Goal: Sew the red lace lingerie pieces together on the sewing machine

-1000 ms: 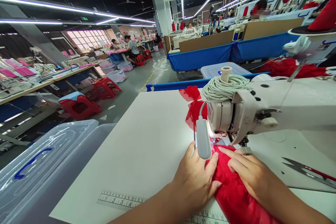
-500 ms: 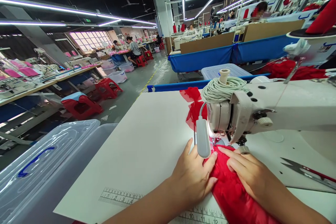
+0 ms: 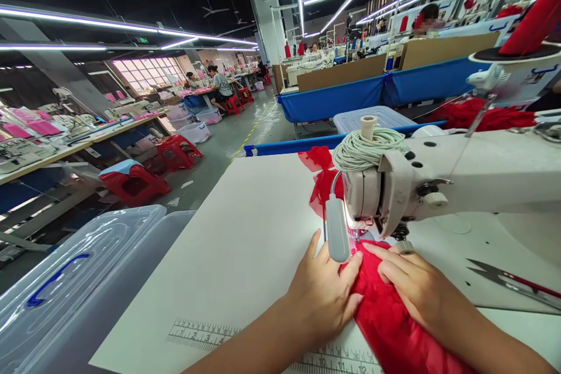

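Red fabric [image 3: 388, 310] lies under the needle area of a white sewing machine [image 3: 491, 169] and runs down toward me. My left hand [image 3: 326, 286] rests on the table and the fabric's left edge, fingers spread, thumb and fingertips close to the presser foot [image 3: 357, 236]. On the right, my right hand [image 3: 416, 283] lies on top of the fabric with its fingers stretched toward the needle. A small grey lamp [image 3: 337, 228] hangs in front of the needle and hides part of the left fingertips. Behind the machine head, more sheer red fabric [image 3: 322, 187] lies on the table.
Thread snips [image 3: 517, 283] lie right of my right hand. A printed ruler [image 3: 197, 332] marks the white table [image 3: 236, 234]. Lidded plastic bins [image 3: 83, 269] stand at the left. A coil of pale cord [image 3: 368, 149] sits on the machine head. Other people work farther back.
The view has shifted slightly, so the machine and snips appear a little farther left. Both hands keep nearly the same place on the red fabric.
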The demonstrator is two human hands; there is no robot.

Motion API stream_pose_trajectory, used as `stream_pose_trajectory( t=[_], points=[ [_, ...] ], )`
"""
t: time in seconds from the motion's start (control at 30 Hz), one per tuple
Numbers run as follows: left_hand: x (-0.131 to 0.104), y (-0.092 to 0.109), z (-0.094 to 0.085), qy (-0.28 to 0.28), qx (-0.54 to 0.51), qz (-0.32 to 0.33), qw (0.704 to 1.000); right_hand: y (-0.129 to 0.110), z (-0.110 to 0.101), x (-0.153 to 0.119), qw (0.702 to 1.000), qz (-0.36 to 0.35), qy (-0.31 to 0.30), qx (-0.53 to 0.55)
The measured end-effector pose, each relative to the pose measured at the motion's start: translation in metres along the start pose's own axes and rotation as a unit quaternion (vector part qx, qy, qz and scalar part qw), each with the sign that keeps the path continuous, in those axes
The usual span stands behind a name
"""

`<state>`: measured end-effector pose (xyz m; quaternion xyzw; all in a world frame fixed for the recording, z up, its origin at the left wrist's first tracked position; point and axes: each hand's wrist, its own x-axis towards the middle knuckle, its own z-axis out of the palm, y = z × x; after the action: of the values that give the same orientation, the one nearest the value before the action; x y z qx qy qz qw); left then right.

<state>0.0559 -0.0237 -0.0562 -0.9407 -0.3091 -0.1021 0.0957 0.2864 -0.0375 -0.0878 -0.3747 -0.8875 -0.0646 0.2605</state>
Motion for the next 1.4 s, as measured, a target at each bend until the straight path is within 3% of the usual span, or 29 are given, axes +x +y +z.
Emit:
stream_pose_trajectory(
  t=[0.47, 0.6, 0.7, 0.8, 0.93, 1.07, 1.27, 1.4],
  points=[
    [0.004, -0.003, -0.009, 0.020, 0.006, 0.006, 1.000, -0.006, -0.004, 0.004, 0.999, 0.025, 0.006, 0.021],
    [0.012, 0.001, -0.020, 0.002, -0.045, 0.086, 0.995, -0.011, -0.008, 0.006, 0.999, 0.018, 0.039, 0.004],
    [0.013, 0.002, -0.018, -0.025, -0.081, 0.152, 0.985, -0.010, -0.009, 0.005, 0.998, -0.010, 0.054, -0.018],
    [0.009, 0.001, -0.010, -0.009, -0.061, 0.112, 0.992, -0.010, -0.009, 0.003, 0.998, -0.020, 0.059, -0.013],
    [0.004, 0.003, -0.005, 0.006, -0.030, 0.035, 0.999, -0.014, 0.000, -0.002, 0.996, 0.019, 0.083, 0.010],
    [0.004, 0.010, -0.003, 0.070, -0.009, 0.033, 0.997, -0.016, 0.006, -0.006, 0.996, 0.039, 0.079, 0.019],
    [0.007, 0.013, 0.004, 0.149, 0.019, 0.026, 0.988, -0.010, -0.009, 0.001, 0.997, -0.023, 0.072, -0.018],
    [0.005, 0.014, 0.009, 0.186, 0.034, 0.015, 0.982, -0.007, -0.011, 0.002, 0.998, -0.020, 0.060, -0.016]
  ],
)
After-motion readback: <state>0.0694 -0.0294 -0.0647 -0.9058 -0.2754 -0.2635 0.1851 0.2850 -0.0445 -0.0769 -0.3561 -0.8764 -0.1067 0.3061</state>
